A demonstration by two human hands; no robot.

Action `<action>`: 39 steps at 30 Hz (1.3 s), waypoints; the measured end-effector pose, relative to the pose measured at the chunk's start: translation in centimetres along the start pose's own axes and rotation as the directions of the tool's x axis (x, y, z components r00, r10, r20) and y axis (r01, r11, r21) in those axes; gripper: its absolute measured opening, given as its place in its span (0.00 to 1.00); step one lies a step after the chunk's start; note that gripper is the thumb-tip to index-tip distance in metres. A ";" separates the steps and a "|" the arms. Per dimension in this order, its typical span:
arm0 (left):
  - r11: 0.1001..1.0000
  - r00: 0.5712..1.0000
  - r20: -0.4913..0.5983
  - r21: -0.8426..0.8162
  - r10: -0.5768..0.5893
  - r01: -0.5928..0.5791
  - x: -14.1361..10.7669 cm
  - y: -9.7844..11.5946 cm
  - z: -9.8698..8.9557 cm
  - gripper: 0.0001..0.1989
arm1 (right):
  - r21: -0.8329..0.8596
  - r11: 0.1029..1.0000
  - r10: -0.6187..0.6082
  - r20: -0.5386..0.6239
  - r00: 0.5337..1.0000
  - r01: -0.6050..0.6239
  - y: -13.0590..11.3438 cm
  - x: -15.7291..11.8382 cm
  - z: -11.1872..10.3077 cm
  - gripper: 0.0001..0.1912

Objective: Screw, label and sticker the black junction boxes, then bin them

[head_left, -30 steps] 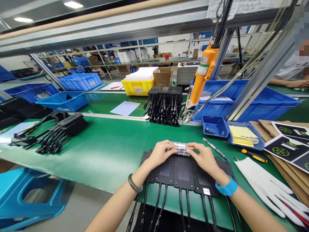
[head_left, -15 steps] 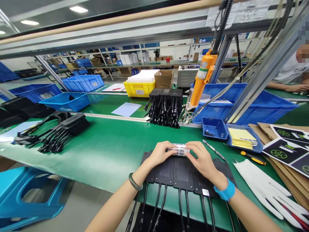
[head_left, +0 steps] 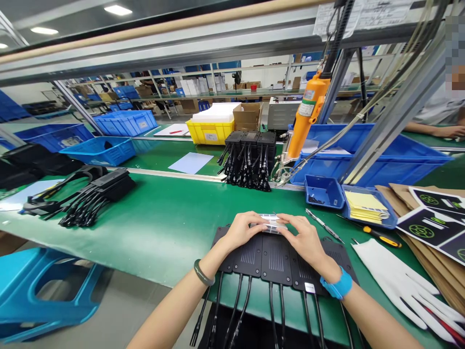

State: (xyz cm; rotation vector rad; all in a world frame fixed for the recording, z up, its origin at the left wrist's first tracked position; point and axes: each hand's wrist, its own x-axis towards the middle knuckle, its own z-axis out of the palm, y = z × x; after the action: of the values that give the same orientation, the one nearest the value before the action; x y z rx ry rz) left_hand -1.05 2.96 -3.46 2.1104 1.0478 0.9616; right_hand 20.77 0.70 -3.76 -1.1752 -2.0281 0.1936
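Running left to right, a label sheet (head_left: 271, 220) bridges left hand (head_left: 239, 233) and right hand (head_left: 307, 240), fingers (head_left: 258, 227) gripping each end.

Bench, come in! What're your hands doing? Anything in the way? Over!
Left hand and right hand both holding a label roll. Roll at far edge of the black boxes. White glove off to the right; nothing seen in the way.
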 end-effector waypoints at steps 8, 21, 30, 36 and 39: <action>1.000 1.000 0.008 0.009 0.004 -0.004 0.1 0.2 0.2 0.07 | -0.031 0.993 -0.117 -0.029 0.993 0.116 -0.6 0.1 0.3 0.09; 0.999 0.999 0.030 0.032 -0.019 0.018 0.5 0.3 0.3 0.05 | -0.202 0.916 -0.367 -0.065 0.928 0.348 -0.7 -0.1 0.1 0.10; 0.989 0.997 0.046 0.137 -0.059 0.052 1.1 0.1 0.3 0.05 | -0.165 0.934 -0.322 -0.005 0.947 0.317 -1.3 0.1 -0.2 0.12; 0.936 0.998 -0.056 0.348 -0.031 0.049 0.1 1.8 -0.2 0.13 | 0.097 0.993 0.068 -0.005 0.998 -0.068 -3.1 -1.3 -0.7 0.10; 0.891 0.999 -0.049 0.452 -0.018 0.038 -2.8 4.6 -0.2 0.13 | 0.357 0.846 0.274 0.344 0.898 -0.395 -4.0 -3.4 -1.2 0.11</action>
State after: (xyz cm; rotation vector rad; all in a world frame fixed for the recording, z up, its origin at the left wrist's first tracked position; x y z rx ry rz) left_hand -0.48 -1.71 -0.80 2.4429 1.4336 0.8067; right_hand 19.79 -4.51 -2.84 -1.2637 -1.8586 0.9785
